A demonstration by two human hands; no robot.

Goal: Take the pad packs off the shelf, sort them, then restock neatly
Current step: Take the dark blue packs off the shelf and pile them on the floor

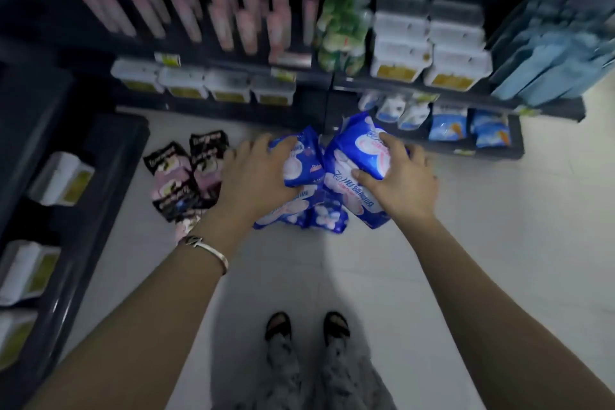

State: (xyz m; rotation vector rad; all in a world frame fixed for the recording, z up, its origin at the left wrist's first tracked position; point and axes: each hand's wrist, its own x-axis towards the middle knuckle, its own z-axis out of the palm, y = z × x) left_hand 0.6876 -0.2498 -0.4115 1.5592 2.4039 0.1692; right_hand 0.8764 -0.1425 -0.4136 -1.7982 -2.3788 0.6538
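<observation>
Nearest to you, your feet in black sandals [278,326] stand on the pale tiled floor [482,226], with both bare forearms reaching out ahead and a silver bracelet [206,248] on your left wrist. Your left hand [256,173] is curled over the top of one blue pad pack [301,160], fingers wrapped round its upper edge. Just beside it, your right hand [404,181] clasps a second blue pad pack [357,146], thumb on the near face and fingers over the far side. The two packs touch each other between your hands. Under them, more blue packs [327,218] lie in a loose heap on the floor; whether the two you hold rest on that heap or are lifted clear is hard to judge from this angle. To the left of the heap, a cluster of black-and-pink packs [186,173] lies on the tiles, next to a dark side shelf [100,170]. Beyond, the dark shelving carries blue-and-white pouches [447,126] on the bottom tier, white tubs [206,85] above, and blurred rows of pink packs [219,20] higher still.
</observation>
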